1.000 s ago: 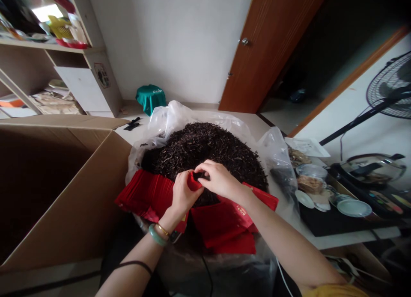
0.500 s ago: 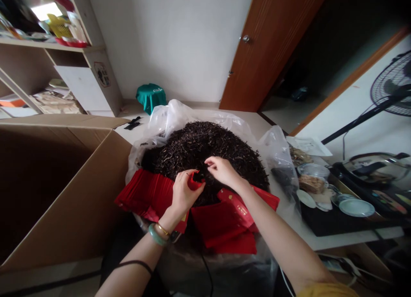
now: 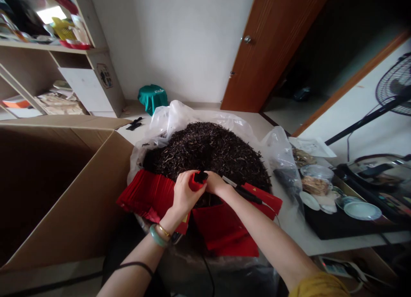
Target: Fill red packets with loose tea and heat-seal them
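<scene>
My left hand is closed around a small red packet, held upright with its mouth open and dark inside. At the packet's right side, my right hand is curled against it, its fingertips partly hidden. Both hands are over the near edge of a large heap of dark, twisted tea leaves. A fanned stack of red packets lies left of my left hand. More red packets lie below my right forearm. A slim black corded tool with a metal end rests beside my right wrist.
Clear plastic sheeting surrounds the heap. An open cardboard box stands to the left. On the right, a table holds a clear tub, small dishes and a black mat. A fan stands behind it.
My right hand has moved left and down from above the leaves to the red packet. The black corded tool now shows beside my right wrist. My left hand keeps its hold.
</scene>
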The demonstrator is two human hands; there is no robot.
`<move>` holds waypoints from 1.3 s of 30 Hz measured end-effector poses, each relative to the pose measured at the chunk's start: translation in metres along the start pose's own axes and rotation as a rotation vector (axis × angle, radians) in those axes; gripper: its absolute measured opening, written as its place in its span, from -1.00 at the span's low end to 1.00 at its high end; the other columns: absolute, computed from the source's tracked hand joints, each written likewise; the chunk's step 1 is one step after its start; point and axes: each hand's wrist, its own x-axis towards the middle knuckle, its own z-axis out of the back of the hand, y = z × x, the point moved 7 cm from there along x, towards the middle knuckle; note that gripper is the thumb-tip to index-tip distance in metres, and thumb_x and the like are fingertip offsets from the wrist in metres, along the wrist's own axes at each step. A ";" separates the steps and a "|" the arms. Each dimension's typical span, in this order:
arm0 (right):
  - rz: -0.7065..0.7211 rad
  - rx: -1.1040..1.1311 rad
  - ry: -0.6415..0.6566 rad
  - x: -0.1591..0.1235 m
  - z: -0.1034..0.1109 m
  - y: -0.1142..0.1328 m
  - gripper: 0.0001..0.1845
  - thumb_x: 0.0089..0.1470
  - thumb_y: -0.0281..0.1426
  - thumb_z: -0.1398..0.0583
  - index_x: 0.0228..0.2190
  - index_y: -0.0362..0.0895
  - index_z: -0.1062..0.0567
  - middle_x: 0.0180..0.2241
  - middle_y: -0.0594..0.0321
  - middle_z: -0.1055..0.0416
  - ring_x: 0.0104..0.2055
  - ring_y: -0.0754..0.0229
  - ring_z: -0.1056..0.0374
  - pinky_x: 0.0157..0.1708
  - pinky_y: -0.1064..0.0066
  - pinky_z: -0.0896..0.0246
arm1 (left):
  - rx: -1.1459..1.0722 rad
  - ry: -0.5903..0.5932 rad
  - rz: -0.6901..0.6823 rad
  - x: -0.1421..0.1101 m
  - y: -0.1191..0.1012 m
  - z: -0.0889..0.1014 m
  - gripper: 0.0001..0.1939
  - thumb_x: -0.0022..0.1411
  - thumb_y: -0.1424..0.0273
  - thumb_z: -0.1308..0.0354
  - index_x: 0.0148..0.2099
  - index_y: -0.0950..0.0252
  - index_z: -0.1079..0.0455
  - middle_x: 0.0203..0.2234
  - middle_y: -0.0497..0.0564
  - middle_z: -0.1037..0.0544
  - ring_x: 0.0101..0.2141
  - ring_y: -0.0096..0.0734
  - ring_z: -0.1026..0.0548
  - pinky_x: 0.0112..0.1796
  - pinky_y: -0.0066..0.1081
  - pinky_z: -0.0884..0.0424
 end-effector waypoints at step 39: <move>0.096 0.550 -0.600 -0.059 0.102 -0.002 -0.89 0.01 -0.47 -0.17 -0.41 -0.13 -0.52 -0.36 0.20 -0.49 -0.40 0.21 -0.43 -0.38 0.39 -0.40 | -0.015 -0.012 0.022 -0.002 0.003 -0.002 -0.59 -0.04 0.45 -0.34 -0.10 0.22 -0.37 -0.24 0.03 -0.56 -0.20 -0.21 -0.53 -0.14 -0.22 -0.47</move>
